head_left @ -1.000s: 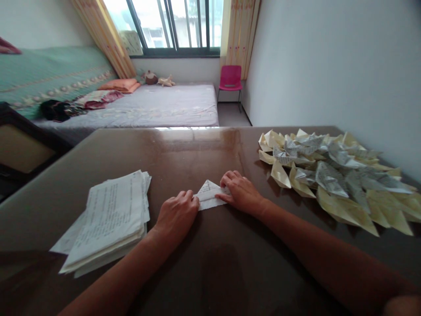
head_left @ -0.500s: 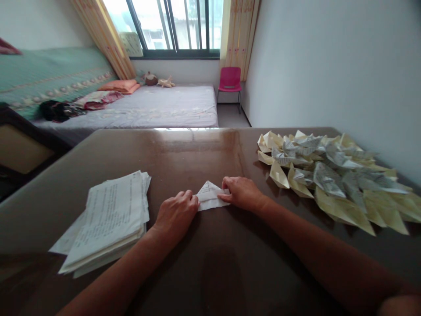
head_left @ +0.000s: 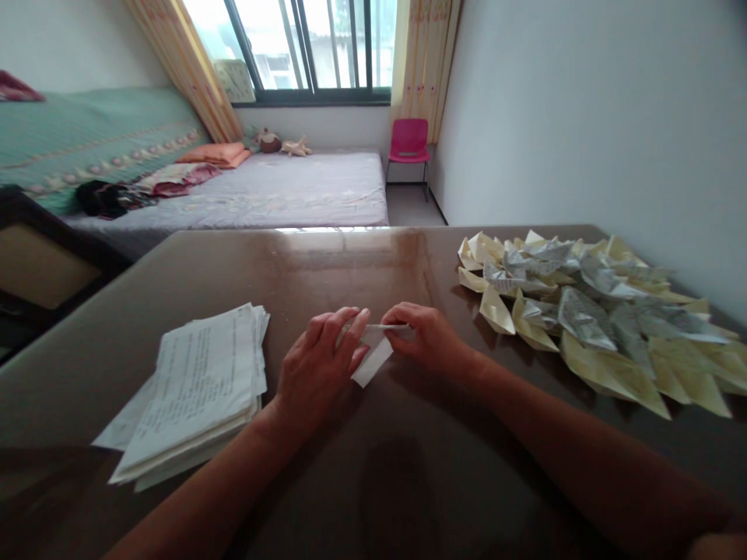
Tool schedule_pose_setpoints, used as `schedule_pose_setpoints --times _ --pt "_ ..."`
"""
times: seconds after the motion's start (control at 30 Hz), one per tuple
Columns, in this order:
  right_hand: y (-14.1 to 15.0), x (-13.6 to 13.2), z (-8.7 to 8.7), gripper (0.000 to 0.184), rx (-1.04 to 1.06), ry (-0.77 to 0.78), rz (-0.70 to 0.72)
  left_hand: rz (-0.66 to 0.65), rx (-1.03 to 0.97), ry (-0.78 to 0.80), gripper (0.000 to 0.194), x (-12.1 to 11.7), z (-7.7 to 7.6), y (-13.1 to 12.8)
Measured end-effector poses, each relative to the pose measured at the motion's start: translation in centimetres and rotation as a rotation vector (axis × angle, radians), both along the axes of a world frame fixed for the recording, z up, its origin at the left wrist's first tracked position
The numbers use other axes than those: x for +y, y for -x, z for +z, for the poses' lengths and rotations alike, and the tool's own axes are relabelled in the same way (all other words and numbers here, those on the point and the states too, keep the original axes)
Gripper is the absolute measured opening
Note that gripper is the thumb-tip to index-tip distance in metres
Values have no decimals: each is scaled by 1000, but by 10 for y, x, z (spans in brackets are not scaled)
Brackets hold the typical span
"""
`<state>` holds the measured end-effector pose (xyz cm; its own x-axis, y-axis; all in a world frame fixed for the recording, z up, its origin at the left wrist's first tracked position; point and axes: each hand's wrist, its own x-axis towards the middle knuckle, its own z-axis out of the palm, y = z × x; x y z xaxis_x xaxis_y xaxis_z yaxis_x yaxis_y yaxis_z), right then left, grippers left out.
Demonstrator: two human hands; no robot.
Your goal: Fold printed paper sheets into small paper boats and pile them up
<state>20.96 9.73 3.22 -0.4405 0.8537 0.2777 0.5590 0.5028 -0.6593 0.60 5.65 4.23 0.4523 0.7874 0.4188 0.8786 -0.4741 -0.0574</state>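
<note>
Between my hands, a small folded sheet of white paper [head_left: 373, 362] is held just over the brown table [head_left: 327, 272], tipped so that a strip of it hangs toward me. My right hand [head_left: 423, 330] pinches its right end between thumb and fingers. At the other end, my left hand [head_left: 324, 354] has the paper between thumb and fingers, with the fingers partly hiding it. Left of my left hand lies a stack of printed sheets [head_left: 192, 381], its edges uneven.
Many folded paper boats [head_left: 583, 327], cream and printed, crowd the table's right side by the wall. Beyond the table are a bed [head_left: 327, 187] and a pink chair [head_left: 408, 141]. A dark-framed chair back [head_left: 47, 264] stands at the left edge.
The folded paper lay flat as a triangle with a band along its bottom; it is now lifted and tilted. Both hands have risen slightly, and my left fingers have moved over the paper.
</note>
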Motion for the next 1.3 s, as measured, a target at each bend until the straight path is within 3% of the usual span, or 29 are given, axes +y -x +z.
schedule_pose_setpoints --times 0.13,0.3,0.4,0.47,0.57,0.63,0.7,0.87,1.03,1.17,1.3 --pt "7 -10 4 9 61 -80 45 -84 -168 102 23 -1 4 0" --pt "10 -8 -12 29 159 24 20 -2 -598 263 15 7 -4 5" --pt "6 -5 -19 10 127 -27 3 -26 -745 317 13 11 -9 6" --pt "2 -4 -19 5 29 -203 -44 -73 -711 222 12 13 -13 7" --pt "-4 -6 -15 7 -266 -472 -56 -113 -497 -17 24 16 -19 12" --pt "-5 -6 -14 10 -439 -555 -34 -175 -293 -86 25 17 -24 14" --pt "-3 -6 -15 11 -545 -566 9 -249 -107 -60 20 18 -31 15" --pt "-8 0 -20 11 -617 -415 206 -300 70 155 17 20 -40 16" --pt "-29 14 -23 21 -408 -138 283 -245 2 299 25 22 -35 20" --pt "-36 22 -29 21 -266 60 194 -167 -201 451 25 31 -35 27" --pt "-32 23 -36 21 -230 144 55 -49 -387 539 25 39 -43 32"
